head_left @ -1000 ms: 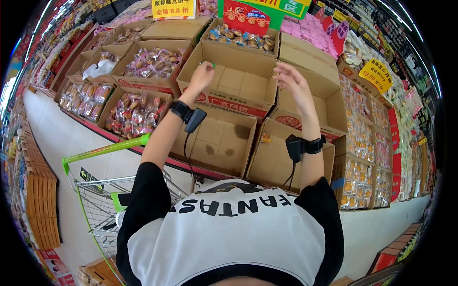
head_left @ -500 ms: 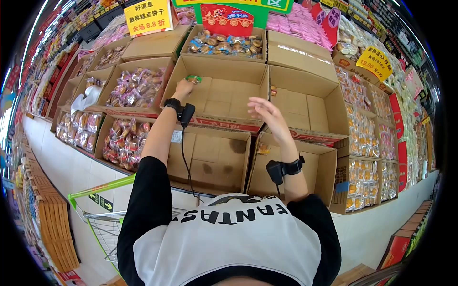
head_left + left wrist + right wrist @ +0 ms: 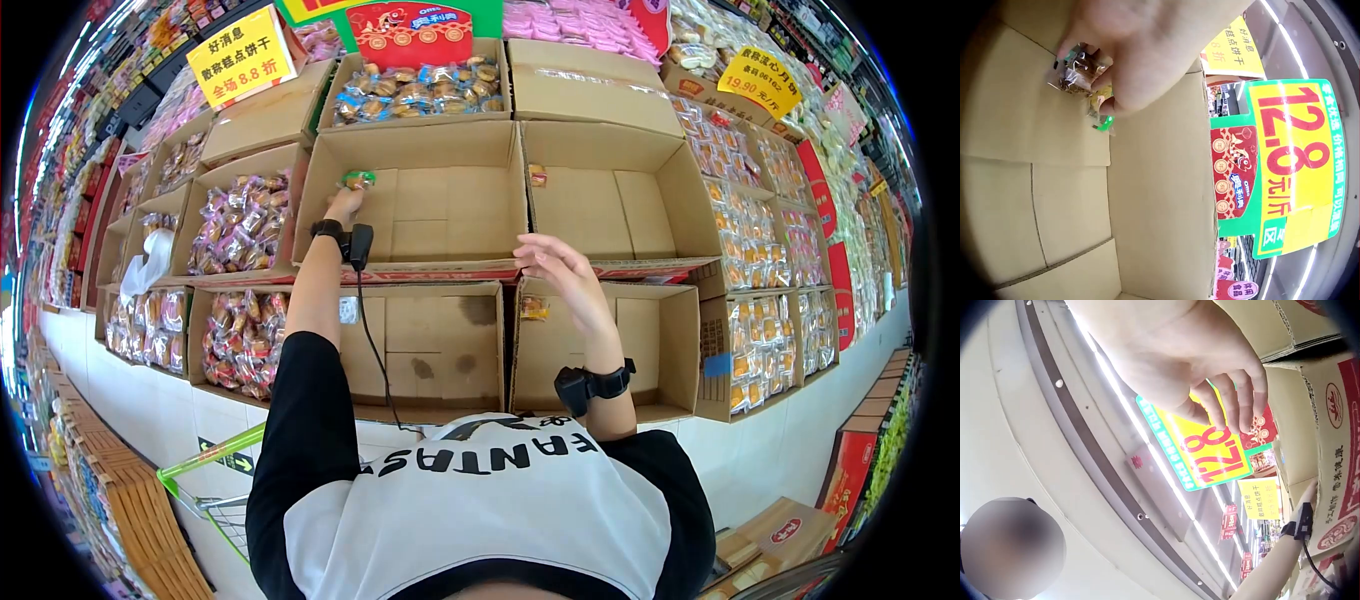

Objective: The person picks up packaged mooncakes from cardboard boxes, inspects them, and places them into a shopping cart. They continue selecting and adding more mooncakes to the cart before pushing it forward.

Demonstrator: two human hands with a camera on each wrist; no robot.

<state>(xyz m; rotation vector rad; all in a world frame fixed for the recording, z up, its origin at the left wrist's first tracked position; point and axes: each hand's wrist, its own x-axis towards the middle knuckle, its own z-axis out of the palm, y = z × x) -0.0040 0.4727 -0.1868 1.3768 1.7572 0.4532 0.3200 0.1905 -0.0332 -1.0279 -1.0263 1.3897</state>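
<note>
My left hand (image 3: 345, 205) reaches into the left end of a cardboard box (image 3: 430, 220). In the left wrist view its fingers curl round a clear-wrapped brown pastry (image 3: 1079, 72). A pastry in a green-and-clear wrapper (image 3: 1104, 115) shows right beside the thumb, near the box wall. My right hand (image 3: 560, 265) hangs over the front edge where this box meets the one to its right (image 3: 640, 215). Its fingers are loosely bent, with nothing held in them.
A small wrapped pastry (image 3: 538, 176) lies in the right box, another (image 3: 533, 308) in the front right box. Pink-wrapped pastries (image 3: 240, 225) fill a box to the left. Behind stands a box of blue-wrapped ones (image 3: 420, 95). A green-handled cart (image 3: 215, 450) stands at lower left.
The left hand has gone down into the left end of the box. The right hand has lowered towards the box's front edge. The head view has shifted, so the boxes appear further left.
</note>
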